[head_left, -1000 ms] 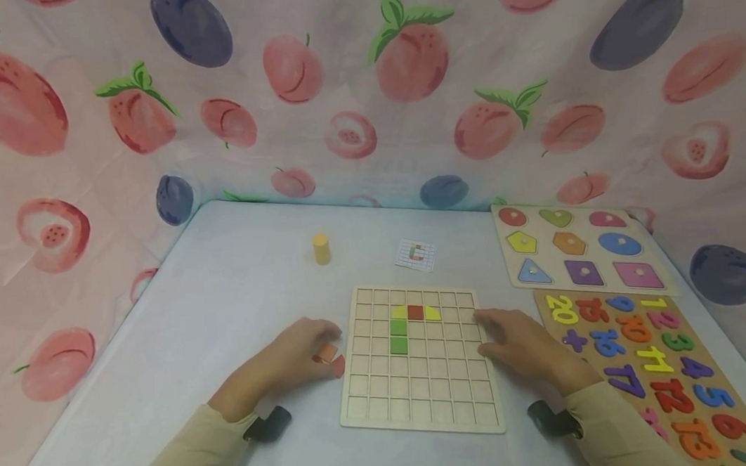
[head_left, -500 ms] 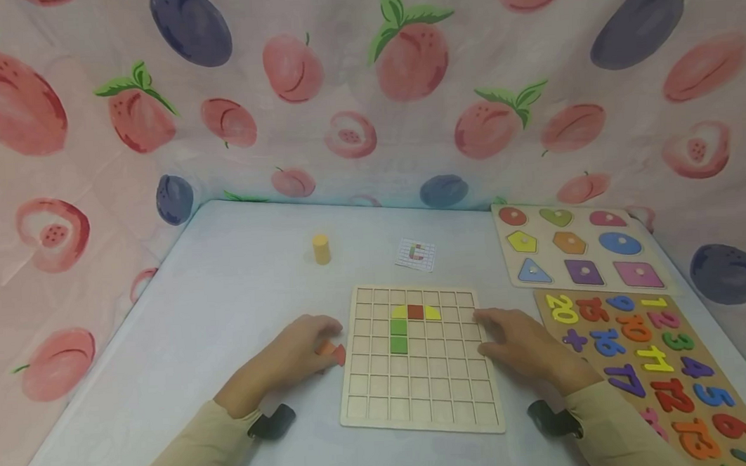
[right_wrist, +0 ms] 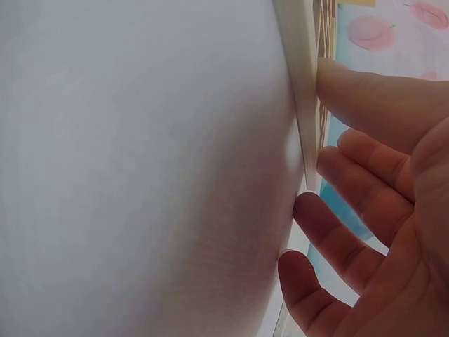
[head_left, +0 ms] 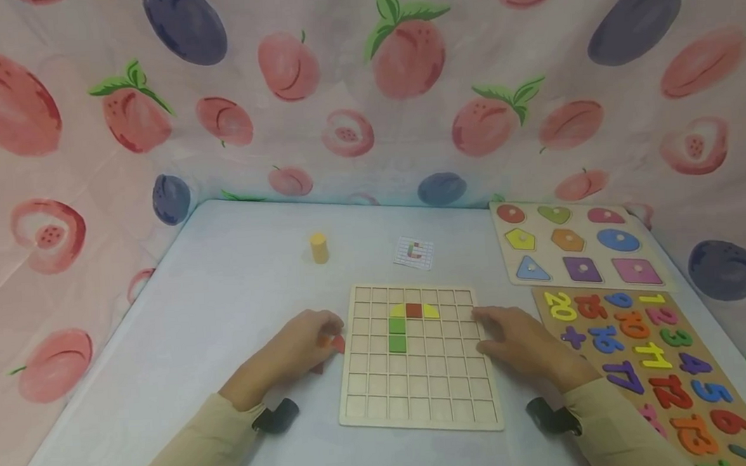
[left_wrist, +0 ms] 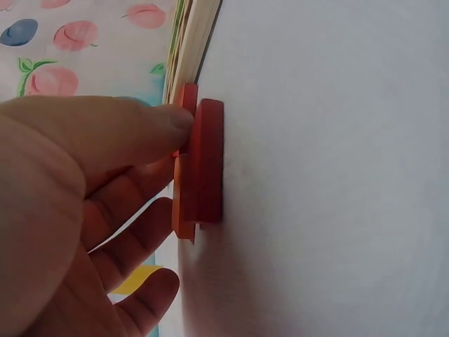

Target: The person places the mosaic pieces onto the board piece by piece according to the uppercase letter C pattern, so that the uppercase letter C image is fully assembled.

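Note:
My left hand (head_left: 293, 350) is at the left edge of a wooden grid board (head_left: 420, 399). In the left wrist view, its thumb and fingertips pinch a small red tile (left_wrist: 189, 98). An orange tile (left_wrist: 181, 210) is against its fingers. A dark red tile (left_wrist: 210, 161) stands out nearest the camera, below the hand in the head view. Set into the board are two yellow tiles (head_left: 430, 311), a red square (head_left: 414, 310) and two green squares (head_left: 398, 343). Relaxed fingers of my right hand (head_left: 518, 341) rest by the board's right edge, holding nothing.
Behind the board are a yellow cylinder (head_left: 319, 248) and a paper card with a coloured grid pattern (head_left: 414, 252). A shape puzzle board (head_left: 575, 219) and a number puzzle board (head_left: 606, 333) lie on the right of the white table (head_left: 242, 268).
My left hand has moved slightly away from me, and the red and orange tiles have shifted the same way. The dark red tile now shows below the hand. My right hand keeps its place.

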Action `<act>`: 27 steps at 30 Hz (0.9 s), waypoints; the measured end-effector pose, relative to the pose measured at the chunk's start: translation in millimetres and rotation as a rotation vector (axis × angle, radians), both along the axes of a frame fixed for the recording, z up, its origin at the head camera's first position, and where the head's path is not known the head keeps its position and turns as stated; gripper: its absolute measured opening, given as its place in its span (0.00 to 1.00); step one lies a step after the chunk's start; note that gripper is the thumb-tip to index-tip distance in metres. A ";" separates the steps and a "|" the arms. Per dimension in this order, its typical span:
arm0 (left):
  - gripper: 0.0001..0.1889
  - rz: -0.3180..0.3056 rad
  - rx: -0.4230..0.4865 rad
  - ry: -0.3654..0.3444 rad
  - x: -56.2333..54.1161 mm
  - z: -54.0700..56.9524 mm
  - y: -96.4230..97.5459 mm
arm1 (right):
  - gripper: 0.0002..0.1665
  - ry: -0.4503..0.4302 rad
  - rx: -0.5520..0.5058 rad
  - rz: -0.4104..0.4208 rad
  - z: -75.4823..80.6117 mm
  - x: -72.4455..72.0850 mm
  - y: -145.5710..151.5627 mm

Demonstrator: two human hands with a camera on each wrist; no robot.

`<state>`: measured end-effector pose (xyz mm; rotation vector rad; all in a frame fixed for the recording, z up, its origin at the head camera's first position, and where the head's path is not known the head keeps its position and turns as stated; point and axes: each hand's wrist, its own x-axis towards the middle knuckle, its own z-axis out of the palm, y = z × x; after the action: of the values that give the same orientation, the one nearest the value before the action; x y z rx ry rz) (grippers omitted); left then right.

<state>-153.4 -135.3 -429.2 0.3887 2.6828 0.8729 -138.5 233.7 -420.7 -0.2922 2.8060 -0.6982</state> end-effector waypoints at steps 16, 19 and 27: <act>0.19 0.019 0.033 -0.043 -3.8 -2.0 2.9 | 0.34 -0.015 -0.009 -0.011 0.9 0.0 0.2; 0.19 0.030 0.031 -0.055 -3.7 -0.7 3.6 | 0.34 -0.011 -0.012 -0.005 0.9 -0.2 0.5; 0.17 0.012 0.009 0.046 -5.0 -1.0 0.8 | 0.34 -0.003 -0.012 -0.001 0.0 -1.1 0.9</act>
<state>-158.4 -134.4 -430.2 0.3994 2.7270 0.8897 -139.6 234.6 -420.7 -0.2919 2.7997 -0.7153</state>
